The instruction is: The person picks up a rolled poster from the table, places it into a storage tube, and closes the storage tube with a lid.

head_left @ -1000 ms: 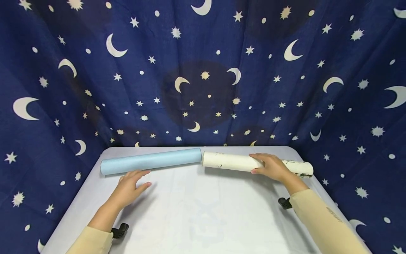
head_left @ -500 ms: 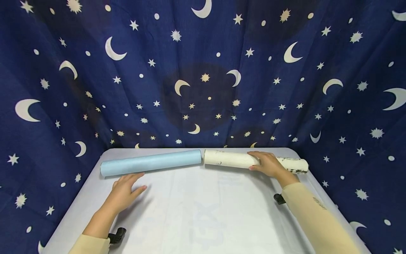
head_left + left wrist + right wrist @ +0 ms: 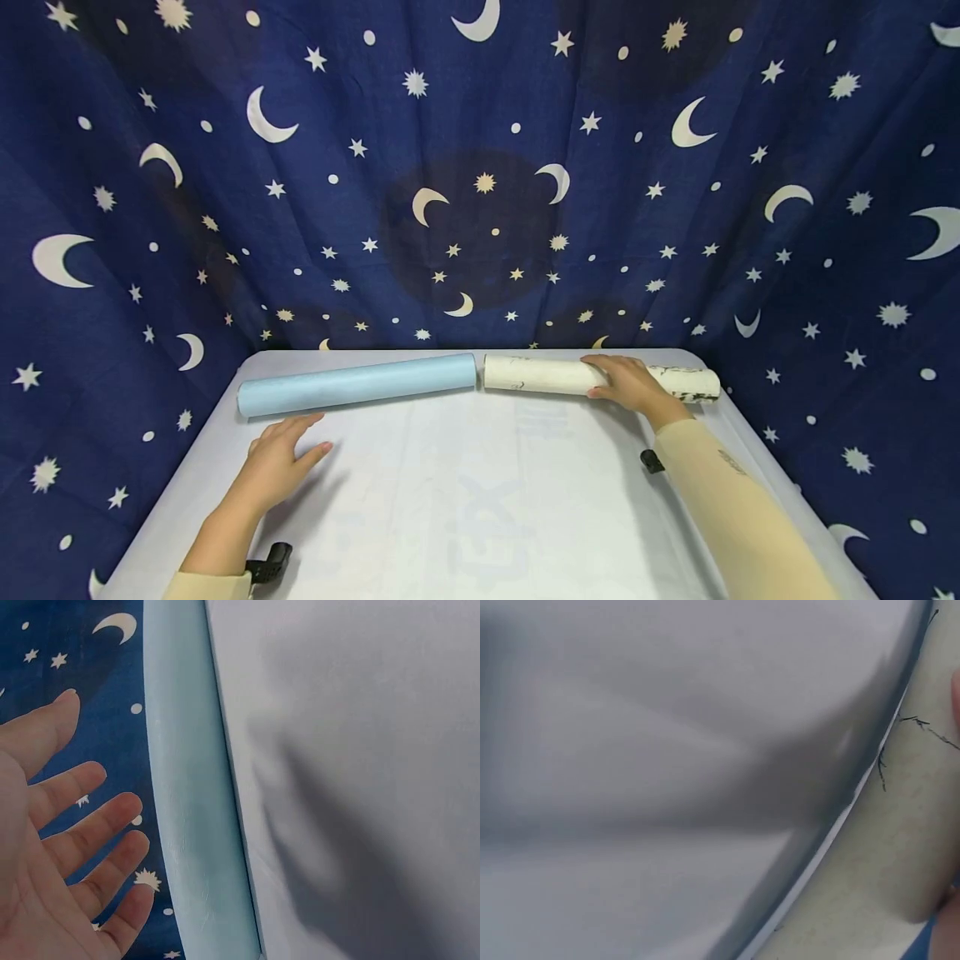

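Across the back of the table lie two long rolls, nearly end to end. The light blue roll [image 3: 360, 385] is on the left; on the right is a cream roll [image 3: 540, 377] with dark branch-like markings. My right hand [image 3: 630, 385] grips the cream roll around its middle, fingers over the top and thumb on the near side. Only bits of that hand show beside the cream roll [image 3: 877, 840] in the right wrist view. My left hand [image 3: 277, 462] is raised in front of the blue roll, its fingers spread and holding nothing. The left wrist view shows its palm beside the blue roll [image 3: 195, 780].
The white table [image 3: 420, 500] has a cloth-like cover with faint marks. Directly behind its back edge hangs a dark blue curtain [image 3: 480, 317] with moons and stars, which also closes in both sides. Black wrist devices, such as the left one [image 3: 272, 562], stick out below the sleeves.
The cream roll's right end has shifted left and slightly back, with my right hand moving along on it. My left hand has drawn away from the blue roll, toward me and left.
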### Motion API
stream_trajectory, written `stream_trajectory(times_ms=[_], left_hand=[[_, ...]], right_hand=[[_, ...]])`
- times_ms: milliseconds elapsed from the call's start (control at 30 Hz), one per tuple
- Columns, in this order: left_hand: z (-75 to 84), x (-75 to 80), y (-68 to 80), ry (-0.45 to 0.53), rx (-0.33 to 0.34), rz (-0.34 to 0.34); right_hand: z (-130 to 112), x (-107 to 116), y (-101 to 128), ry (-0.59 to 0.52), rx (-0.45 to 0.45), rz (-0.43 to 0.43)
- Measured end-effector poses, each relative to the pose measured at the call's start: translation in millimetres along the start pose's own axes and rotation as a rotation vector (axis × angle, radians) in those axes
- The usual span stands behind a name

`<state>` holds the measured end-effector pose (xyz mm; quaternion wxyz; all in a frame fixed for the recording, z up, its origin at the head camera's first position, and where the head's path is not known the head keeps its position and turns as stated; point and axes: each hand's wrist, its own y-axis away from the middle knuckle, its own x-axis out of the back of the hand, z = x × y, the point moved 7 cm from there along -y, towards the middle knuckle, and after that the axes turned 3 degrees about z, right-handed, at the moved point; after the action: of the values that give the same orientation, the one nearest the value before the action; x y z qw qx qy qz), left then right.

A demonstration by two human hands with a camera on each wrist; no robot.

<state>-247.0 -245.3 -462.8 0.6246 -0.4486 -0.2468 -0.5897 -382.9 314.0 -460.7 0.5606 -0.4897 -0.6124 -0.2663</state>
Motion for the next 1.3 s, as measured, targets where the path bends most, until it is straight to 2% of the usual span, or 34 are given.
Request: stream_trajectory(times_ms=[100,300,533,767,967,1200,1300], left_hand=[[-2.9,1.7,0.8,-0.006,0.003,0.011],[-9.3,-1.3,2.7,-0.022,0.015,0.02],[-15.0,4.7,8.7,-0.052,0.041,0.07],[-7.1,-0.5,12.9,-0.064,0.037,0.086],[-4.6,1.7,20.1,-0.135,0.034,0.111],[13.2,5.8,28.4,-0.212,-0.05,0.168],[21.3,6.5,30.3,-0.22,-0.068,0.165]], right_hand=[[-2.1,0.2,-2.8,0.002,0.005,-0.013],[-1.3,1.9,-0.4,0.011,-0.044,-0.044],[-5.8,6.8,0.5,0.022,-0.039,-0.024],[3.0,19.8,15.5,0.047,-0.089,0.048],[3.5,28.8,40.3,0.063,-0.113,0.062],[-15.5,44.8,65.6,0.098,-0.131,0.038],[-26.0,51.6,73.4,0.112,-0.124,0.048]])
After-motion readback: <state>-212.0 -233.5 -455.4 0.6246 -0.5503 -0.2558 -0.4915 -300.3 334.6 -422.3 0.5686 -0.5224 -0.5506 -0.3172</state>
